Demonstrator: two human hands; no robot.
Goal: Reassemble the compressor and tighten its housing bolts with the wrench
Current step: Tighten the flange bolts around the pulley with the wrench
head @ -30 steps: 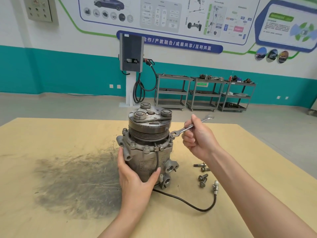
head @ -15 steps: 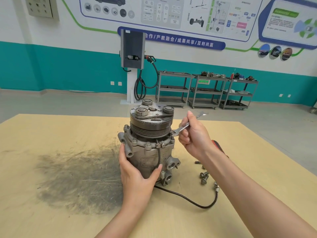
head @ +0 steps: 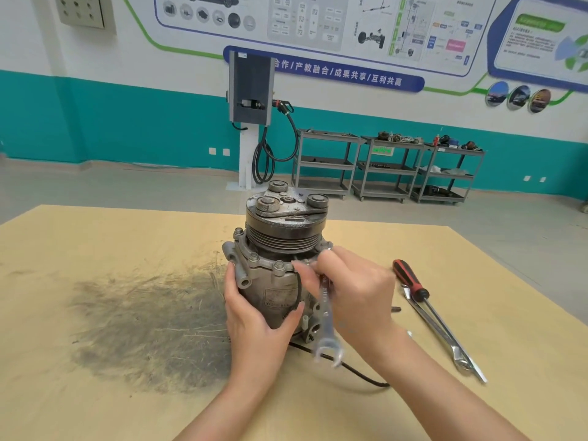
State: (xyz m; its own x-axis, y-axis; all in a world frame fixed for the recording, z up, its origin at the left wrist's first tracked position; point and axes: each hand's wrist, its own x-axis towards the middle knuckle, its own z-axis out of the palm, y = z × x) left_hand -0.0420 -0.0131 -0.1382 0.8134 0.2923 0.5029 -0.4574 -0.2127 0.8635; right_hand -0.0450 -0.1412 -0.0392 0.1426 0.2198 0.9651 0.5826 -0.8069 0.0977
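Observation:
A grey metal compressor (head: 273, 265) with a black grooved pulley on top stands upright on the wooden table (head: 95, 249). My left hand (head: 254, 316) wraps around the front of its body. My right hand (head: 356, 291) grips a silver open-end wrench (head: 326, 316) at the compressor's right flange. The wrench handle hangs down towards me, its free jaw near the black cable (head: 366, 375). The wrench's upper end and the bolt under it are hidden by my fingers. Two flange bolts (head: 278, 265) show at the front.
A red-and-black screwdriver (head: 413, 286) and a long silver wrench (head: 445, 338) lie on the table to the right. A dark grease stain (head: 143, 319) covers the table to the left. Metal shelf carts (head: 385, 167) and a charging post (head: 251, 122) stand by the far wall.
My right hand has swung the wrench from pointing up-right to hanging down towards me. The camera has shifted, bringing the screwdriver and long wrench into view. My left hand stays on the compressor.

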